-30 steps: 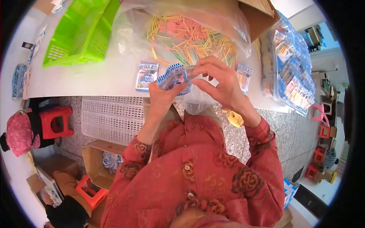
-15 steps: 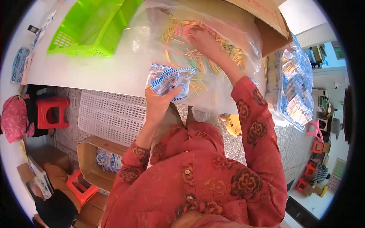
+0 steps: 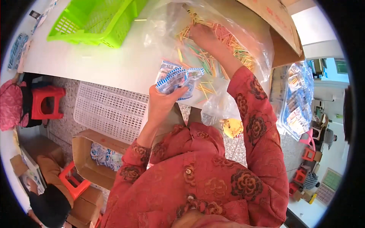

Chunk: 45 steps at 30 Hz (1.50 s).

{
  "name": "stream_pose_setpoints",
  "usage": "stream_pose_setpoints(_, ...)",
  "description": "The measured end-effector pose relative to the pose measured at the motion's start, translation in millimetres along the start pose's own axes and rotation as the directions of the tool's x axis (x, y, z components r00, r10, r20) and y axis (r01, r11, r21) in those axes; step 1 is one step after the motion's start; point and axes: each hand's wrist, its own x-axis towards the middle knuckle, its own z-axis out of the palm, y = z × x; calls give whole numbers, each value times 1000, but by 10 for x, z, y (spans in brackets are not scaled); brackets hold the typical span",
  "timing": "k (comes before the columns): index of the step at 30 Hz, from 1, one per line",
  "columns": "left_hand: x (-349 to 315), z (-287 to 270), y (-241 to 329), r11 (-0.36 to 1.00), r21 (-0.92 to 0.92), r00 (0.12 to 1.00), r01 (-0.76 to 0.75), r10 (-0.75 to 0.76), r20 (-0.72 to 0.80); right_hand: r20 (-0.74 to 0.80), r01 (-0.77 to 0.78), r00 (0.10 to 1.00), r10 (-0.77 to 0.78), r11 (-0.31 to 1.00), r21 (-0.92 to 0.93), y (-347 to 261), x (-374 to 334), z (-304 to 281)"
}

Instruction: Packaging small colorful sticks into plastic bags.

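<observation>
White table point(image 3: 110, 62) beneath coloured sticks point(image 3: 223, 32), speckled floor point(image 3: 62, 131) below

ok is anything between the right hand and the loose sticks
Nothing visible is in the way: the right hand is down at the sticks, and the clear plastic bag spreads around them.

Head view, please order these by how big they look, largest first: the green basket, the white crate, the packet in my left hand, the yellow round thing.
1. Green basket and white crate: too alike to rank; the picture's top edge cuts off the basket.
2. Packet in your left hand.
3. Yellow round thing.
</observation>
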Motion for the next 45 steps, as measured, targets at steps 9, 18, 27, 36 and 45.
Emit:
stream_pose_setpoints(9,21,-10,-31,999,-51,1000,-3,3,-1,75,31,997,-18,984,-177,-267,52,24)
stream_pose_setpoints(18,-9,13,-23,999,-36,1000,0,0,21,-10,-2,1000,2,999,-39,-76,-13,13)
stream_pose_setpoints(27,-43,82,3,999,-43,1000,-7,8,18,-136,-170,955,262,866,471,423,-324,2)
stream_pose_setpoints(36,-79,158,44,999,-5,998,-33,34,57,-227,-32,951,212,795,606,484,-593,-49)
stream_pose_setpoints(45,-103,166,47,998,-20,997,-65,65,42,-329,96,938,111,829,551,480,-668,-80)
